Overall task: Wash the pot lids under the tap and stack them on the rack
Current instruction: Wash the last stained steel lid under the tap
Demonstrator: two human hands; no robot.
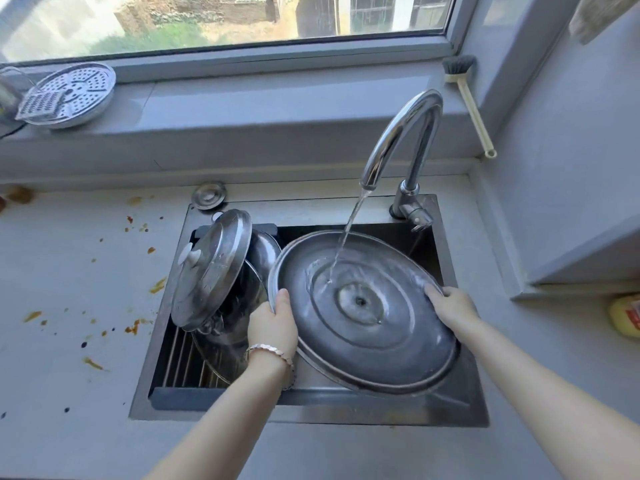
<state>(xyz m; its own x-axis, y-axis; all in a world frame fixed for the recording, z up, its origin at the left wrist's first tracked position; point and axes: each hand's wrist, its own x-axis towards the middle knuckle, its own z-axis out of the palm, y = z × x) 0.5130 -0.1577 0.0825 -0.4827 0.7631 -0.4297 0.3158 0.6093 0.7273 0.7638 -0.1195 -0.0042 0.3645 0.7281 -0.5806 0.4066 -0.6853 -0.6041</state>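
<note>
A large steel pot lid (367, 327) is held over the sink, underside up, and water from the chrome tap (401, 136) runs onto it. My left hand (273, 327) grips its left rim and my right hand (452, 306) grips its right rim. On the wire rack (180, 362) in the sink's left part leans a steel lid with a white knob (211, 268). A glass lid (228, 337) stands below it and another steel lid (265, 252) behind it.
The sink (460, 403) is set in a grey counter (69, 306) spattered with orange stains. A small steel drain cap (209, 195) lies behind the sink. A perforated steamer plate (74, 93) and a brush (467, 98) rest on the window sill. A yellow bottle (625, 315) stands at right.
</note>
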